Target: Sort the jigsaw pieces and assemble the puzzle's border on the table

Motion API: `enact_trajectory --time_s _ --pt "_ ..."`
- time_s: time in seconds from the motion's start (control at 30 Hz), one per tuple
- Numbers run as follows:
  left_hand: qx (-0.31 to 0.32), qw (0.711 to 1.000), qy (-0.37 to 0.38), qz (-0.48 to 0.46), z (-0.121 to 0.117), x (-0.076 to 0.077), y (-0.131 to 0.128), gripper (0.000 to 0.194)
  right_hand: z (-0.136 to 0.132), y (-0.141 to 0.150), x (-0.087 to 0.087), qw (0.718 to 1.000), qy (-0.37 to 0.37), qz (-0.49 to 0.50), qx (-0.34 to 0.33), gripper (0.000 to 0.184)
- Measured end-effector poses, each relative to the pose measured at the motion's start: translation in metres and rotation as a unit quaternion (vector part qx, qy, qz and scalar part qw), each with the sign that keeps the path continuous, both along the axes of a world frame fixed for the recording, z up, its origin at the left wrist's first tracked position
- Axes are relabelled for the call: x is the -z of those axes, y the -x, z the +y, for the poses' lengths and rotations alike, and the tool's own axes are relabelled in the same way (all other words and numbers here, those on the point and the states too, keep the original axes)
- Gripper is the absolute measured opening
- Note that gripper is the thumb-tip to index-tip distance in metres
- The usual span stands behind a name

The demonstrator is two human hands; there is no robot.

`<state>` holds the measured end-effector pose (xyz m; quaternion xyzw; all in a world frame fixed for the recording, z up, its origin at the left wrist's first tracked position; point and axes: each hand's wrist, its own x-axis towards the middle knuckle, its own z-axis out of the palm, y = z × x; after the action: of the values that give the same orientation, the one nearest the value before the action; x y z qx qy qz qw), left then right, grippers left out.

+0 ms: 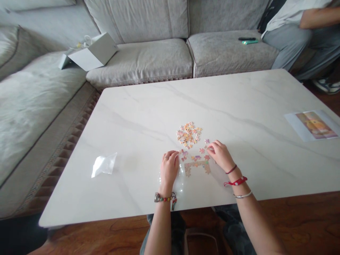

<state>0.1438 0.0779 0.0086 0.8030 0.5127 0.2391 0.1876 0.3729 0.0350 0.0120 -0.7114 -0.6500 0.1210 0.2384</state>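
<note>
My left hand (170, 166) rests on the table with its fingers curled together, beside several loose pink and purple puzzle pieces (183, 154). Whatever may be under its fingertips is hidden. Thumb and fingers of my right hand (220, 154) pinch together at a small puzzle piece (206, 147), mostly covered by the fingertips. Between the hands lies a joined strip of puzzle (196, 164), bent down at both ends. Single pieces (202, 150) are scattered just above it. Farther off is a heap of orange, pink and white puzzle pieces (189, 134).
A clear plastic bag (104, 165) lies on the marbled white table (143, 117) at left. On the right is a picture sheet (316, 124). A white box (92, 53) and dark and green objects (249, 41) sit on the grey sofa (156, 56). Another person (289, 42) sits far right.
</note>
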Motion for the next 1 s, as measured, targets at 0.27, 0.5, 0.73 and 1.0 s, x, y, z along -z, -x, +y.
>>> enact_trajectory --time_s 0.27,0.5,0.73,1.0 --pt "0.004 1.0 0.0 0.0 0.0 0.0 0.002 0.022 -0.013 0.006 -0.025 0.993 0.017 0.116 0.008 0.008" --pt "0.005 1.0 -0.009 0.004 -0.001 0.0 0.002 0.022 -0.019 0.012 -0.029 0.989 0.063 0.103 -0.084 0.012" --pt "0.011 1.0 -0.02 0.001 -0.001 0.001 0.0 0.022 -0.029 0.044 -0.026 0.963 0.163 -0.045 -0.21 0.006" --pt "0.017 1.0 -0.021 -0.012 -0.001 0.003 -0.001 0.021 -0.026 0.032 -0.03 0.973 0.099 0.143 -0.152 0.011"
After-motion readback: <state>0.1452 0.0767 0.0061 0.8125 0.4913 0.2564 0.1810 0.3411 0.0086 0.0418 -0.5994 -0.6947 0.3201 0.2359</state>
